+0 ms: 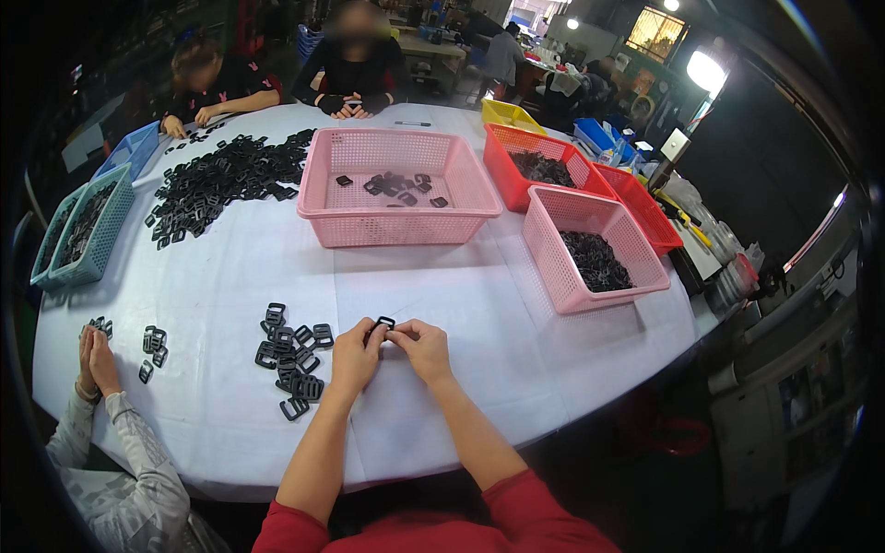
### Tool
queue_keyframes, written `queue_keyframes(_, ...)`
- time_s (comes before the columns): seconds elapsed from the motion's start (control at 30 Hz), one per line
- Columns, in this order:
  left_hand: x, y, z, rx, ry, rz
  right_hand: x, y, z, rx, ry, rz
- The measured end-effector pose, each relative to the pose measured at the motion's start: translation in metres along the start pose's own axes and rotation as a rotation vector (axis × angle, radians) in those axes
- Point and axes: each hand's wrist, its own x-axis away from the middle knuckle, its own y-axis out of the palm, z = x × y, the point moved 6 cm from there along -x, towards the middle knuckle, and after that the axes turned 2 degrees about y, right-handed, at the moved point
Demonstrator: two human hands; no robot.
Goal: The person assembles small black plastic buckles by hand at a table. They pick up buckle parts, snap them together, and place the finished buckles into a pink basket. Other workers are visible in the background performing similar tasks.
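A small black plastic strap buckle [385, 322] is pinched between my two hands above the white-covered table. My left hand [356, 352] grips its left side with thumb and fingers. From the other side, my right hand [421, 348] closes on its right edge. Just left of my left hand lies a loose pile of similar black buckles [293, 359]. Straight ahead stands a large pink basket [401, 226] with some buckles scattered on its bottom. To the right, a smaller pink basket [599, 300] holds many small black pieces.
A big heap of black buckles [226, 180] spreads at the far left, near teal baskets [97, 249]. Red baskets [498, 147] stand at the far right. At my left, a co-worker's hands [97, 359] are beside a few buckles. Two people sit across the table [498, 369].
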Motion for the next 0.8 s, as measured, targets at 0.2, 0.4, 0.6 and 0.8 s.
queue_keyframes(0.2,0.003,-0.002,-0.019,0.634,-0.371,0.024,0.016,0.024,-0.065,0.46,-0.441,0.08)
queue_keyframes(0.4,0.004,-0.007,-0.042,0.806,-0.463,0.204,0.02,0.042,-0.07,0.689,-0.539,-0.056)
queue_keyframes(0.6,-0.001,-0.001,-0.044,0.731,-0.517,0.161,0.029,0.046,-0.059,0.867,-0.611,0.019)
queue_keyframes(0.8,-0.002,0.003,-0.057,0.647,-0.467,0.153,0.018,0.057,-0.061,0.846,-0.545,-0.036)
